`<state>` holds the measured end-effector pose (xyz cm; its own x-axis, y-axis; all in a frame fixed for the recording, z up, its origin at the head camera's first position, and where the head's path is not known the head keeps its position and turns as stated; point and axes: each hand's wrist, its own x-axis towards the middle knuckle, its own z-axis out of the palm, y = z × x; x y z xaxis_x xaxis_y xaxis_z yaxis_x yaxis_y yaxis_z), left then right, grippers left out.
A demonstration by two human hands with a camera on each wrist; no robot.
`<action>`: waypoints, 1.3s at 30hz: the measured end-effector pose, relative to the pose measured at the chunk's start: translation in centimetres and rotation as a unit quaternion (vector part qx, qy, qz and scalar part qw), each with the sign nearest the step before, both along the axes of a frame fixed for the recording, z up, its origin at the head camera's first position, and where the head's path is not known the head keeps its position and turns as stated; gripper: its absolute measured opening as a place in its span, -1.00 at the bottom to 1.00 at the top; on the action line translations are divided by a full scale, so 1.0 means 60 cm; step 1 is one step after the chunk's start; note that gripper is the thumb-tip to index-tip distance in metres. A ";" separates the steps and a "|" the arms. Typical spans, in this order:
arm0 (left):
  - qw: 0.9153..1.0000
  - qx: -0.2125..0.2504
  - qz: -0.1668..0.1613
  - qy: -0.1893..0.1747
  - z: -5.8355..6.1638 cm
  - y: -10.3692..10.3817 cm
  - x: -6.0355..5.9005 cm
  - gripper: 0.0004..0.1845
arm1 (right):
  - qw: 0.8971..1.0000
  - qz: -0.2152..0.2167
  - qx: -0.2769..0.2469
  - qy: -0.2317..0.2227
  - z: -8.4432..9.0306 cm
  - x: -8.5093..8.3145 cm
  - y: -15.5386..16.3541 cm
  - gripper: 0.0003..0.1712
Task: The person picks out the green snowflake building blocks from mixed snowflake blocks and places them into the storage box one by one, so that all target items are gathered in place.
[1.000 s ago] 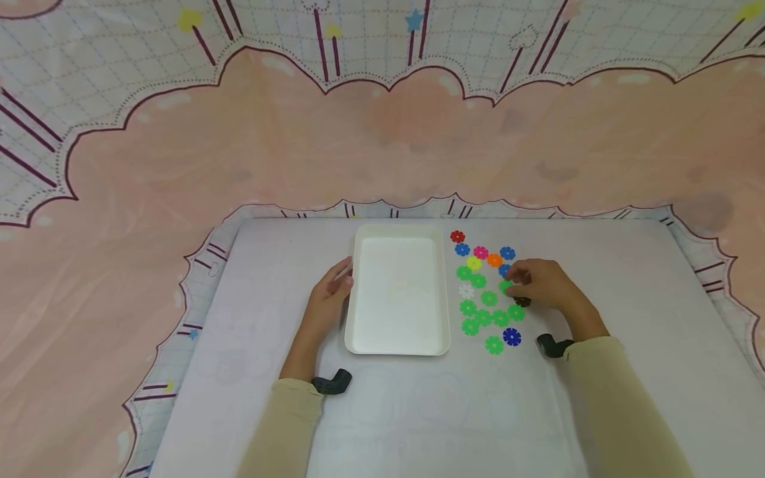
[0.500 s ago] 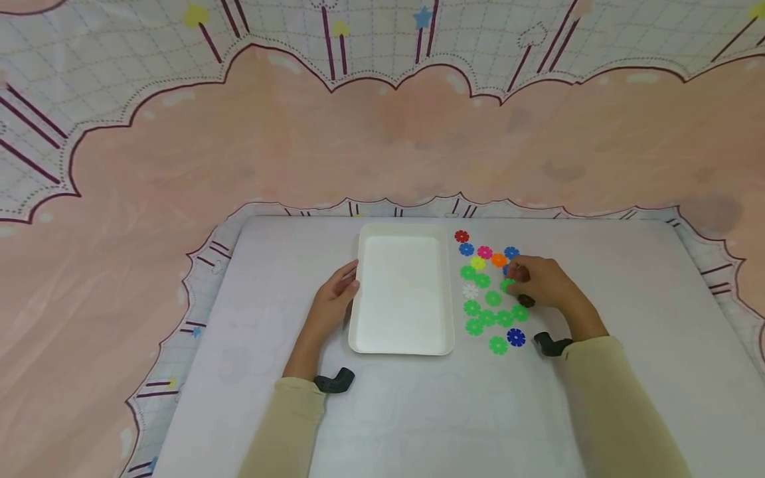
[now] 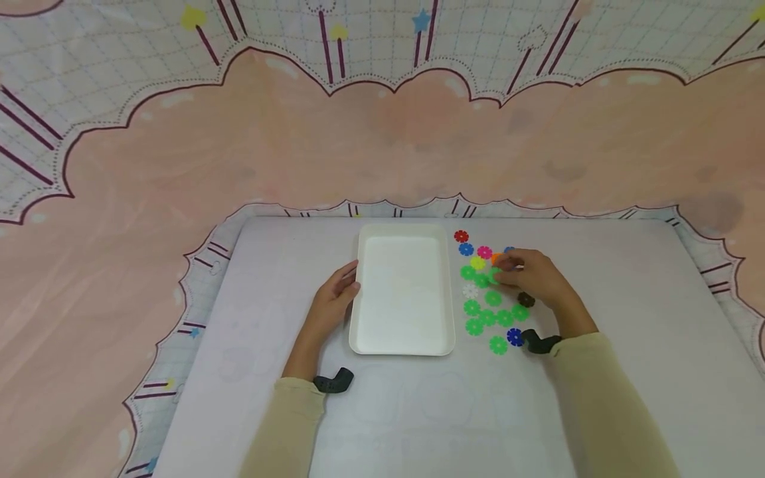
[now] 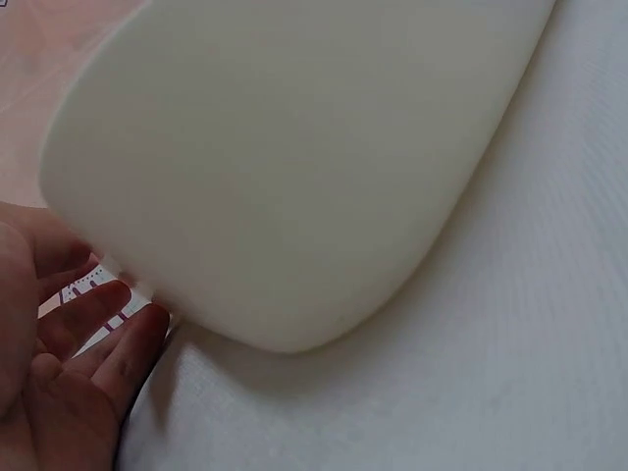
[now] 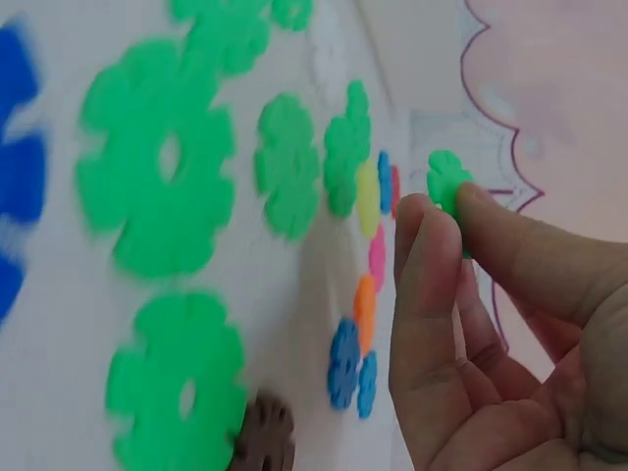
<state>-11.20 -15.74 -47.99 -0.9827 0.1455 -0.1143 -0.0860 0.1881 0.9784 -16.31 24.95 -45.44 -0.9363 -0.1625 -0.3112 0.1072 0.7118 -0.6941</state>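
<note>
In the head view my right hand (image 3: 528,273) is raised over the far right part of the scattered plastic flower discs. Its thumb and fingers pinch a green snowflake disc (image 5: 448,181), seen edge-on in the right wrist view. My left hand (image 3: 335,297) is at the left side of a white rectangular tray (image 3: 402,292). In the left wrist view its fingertips (image 4: 147,319) touch the tray's outer edge, fairly straight and not wrapped round it. Nothing lies inside the tray.
Right of the tray lie several green discs (image 3: 493,299), with a red disc (image 3: 461,236), a yellow disc (image 3: 477,263), a white disc (image 3: 470,291), a dark brown disc (image 3: 526,299) and a dark blue disc (image 3: 514,337). A white cloth (image 3: 412,411) covers the table.
My right hand has picked up the green disc and moved slightly left and away from me with it, uncovering the brown disc. The left hand stays by the tray.
</note>
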 end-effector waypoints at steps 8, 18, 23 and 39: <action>1.000 0.006 0.005 0.012 -0.046 -0.009 -0.011 -0.44 | 0.997 -0.049 -0.042 -0.032 0.002 -0.008 -0.030 -0.58; 1.000 0.010 0.000 0.027 -0.055 -0.009 -0.011 -0.45 | 0.969 -0.094 -0.210 -0.087 0.010 -0.019 -0.074 -0.58; 1.000 0.016 -0.001 0.022 -0.055 -0.009 -0.010 -0.45 | 0.954 -0.119 -0.251 -0.116 0.017 -0.028 -0.105 -0.56; 0.999 0.027 -0.015 0.041 -0.054 -0.010 -0.012 -0.43 | 0.935 -0.154 -0.280 -0.155 0.025 -0.056 -0.219 -0.66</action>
<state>-11.94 -16.34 -51.24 -0.9837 0.1783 -0.0241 0.0005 0.1370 0.9906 -19.67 11.81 -43.97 -0.8448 -0.1175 -0.5220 0.5047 0.1489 -0.8504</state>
